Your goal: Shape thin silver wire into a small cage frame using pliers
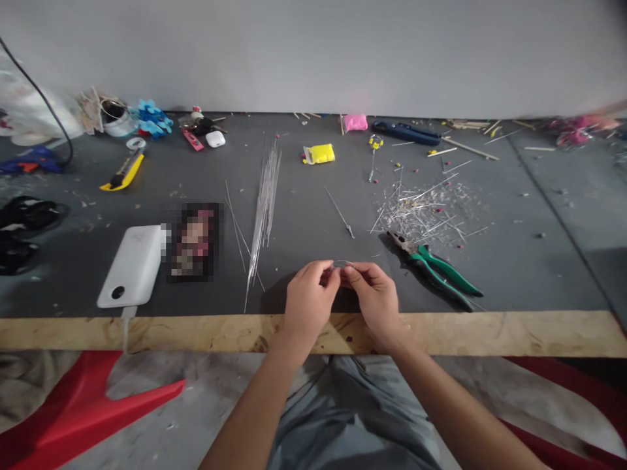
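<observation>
Over the bench (pixel 304 222), the left hand (pixel 308 297) and right hand (pixel 379 300) meet near its front edge. From them, one wire bundle (pixel 264 205) lies at 11 o'clock, one scrap heap (pixel 421 212) at 2, one pliers (pixel 412 250) at 3, blocking the heap's near side, one power bank (pixel 132 261) at 9. One tub (pixel 125 125) at 10 has dark, unclear contents. Two filled packets, yellow packet (pixel 322 154) and pink packet (pixel 355 123), and one twisted wire (pixel 338 210) lie toward 12. Both hands pinch one thin wire (pixel 344 262).
</observation>
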Motion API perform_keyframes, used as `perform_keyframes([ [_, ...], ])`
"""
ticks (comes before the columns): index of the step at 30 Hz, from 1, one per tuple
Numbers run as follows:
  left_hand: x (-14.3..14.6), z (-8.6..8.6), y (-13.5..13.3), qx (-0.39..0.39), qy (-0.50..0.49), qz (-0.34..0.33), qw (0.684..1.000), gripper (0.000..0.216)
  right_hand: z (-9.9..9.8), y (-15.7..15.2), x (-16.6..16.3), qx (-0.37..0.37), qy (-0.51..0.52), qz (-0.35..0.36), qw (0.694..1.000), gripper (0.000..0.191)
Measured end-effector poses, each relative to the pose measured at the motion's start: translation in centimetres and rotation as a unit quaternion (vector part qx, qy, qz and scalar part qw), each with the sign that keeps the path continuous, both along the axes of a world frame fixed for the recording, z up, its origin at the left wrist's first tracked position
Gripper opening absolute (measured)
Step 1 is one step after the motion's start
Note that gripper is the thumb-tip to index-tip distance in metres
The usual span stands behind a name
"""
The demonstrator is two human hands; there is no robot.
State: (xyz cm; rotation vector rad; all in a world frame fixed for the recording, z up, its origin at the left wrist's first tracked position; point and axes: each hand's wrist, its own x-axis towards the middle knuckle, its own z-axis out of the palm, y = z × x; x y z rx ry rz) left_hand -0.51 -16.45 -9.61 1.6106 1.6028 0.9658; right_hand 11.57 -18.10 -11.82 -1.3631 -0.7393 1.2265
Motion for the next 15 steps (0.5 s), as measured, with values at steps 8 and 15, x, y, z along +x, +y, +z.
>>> perform_keyframes([
  [8, 0.28, -1.02, -0.07, 0.002, -0.007, -0.020, 1.000, 0.016, 0.22, 0.11, -0.07, -0.010, 0.003, 0.001, 1.000, 0.014],
  [15, 0.61, -0.81, 0.02, -0.030, -0.032, -0.027, 0.999, 0.015, 0.17, 0.12, 0.05, -0.013, 0.018, 0.003, 1.000, 0.011],
])
